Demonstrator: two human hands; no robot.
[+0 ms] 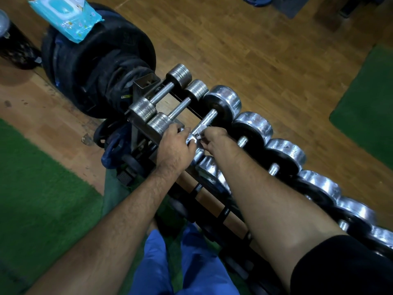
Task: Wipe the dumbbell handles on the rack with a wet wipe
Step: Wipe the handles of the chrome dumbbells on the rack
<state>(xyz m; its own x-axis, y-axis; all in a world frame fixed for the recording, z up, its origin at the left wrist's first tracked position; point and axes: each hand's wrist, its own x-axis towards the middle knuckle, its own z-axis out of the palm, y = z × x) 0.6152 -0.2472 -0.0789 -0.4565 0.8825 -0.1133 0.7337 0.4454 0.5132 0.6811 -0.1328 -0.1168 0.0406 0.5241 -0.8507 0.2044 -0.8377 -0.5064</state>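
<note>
A row of chrome dumbbells lies across the dark rack (146, 126), running from upper left to lower right. Both hands meet at the third dumbbell's handle (207, 120). A small white wet wipe (198, 135) is wrapped on the near end of that handle. My right hand (214, 139) pinches the wipe against the handle. My left hand (175, 143) grips the near chrome head of the same dumbbell, hiding most of it. Two smaller dumbbells (161, 95) lie to the left.
A pale blue pack of wet wipes (66, 15) lies on a stack of black weight plates (100, 58) beyond the rack's left end. More big chrome dumbbells (285, 152) fill the rack to the right. Wooden floor and green mats (42, 188) surround it.
</note>
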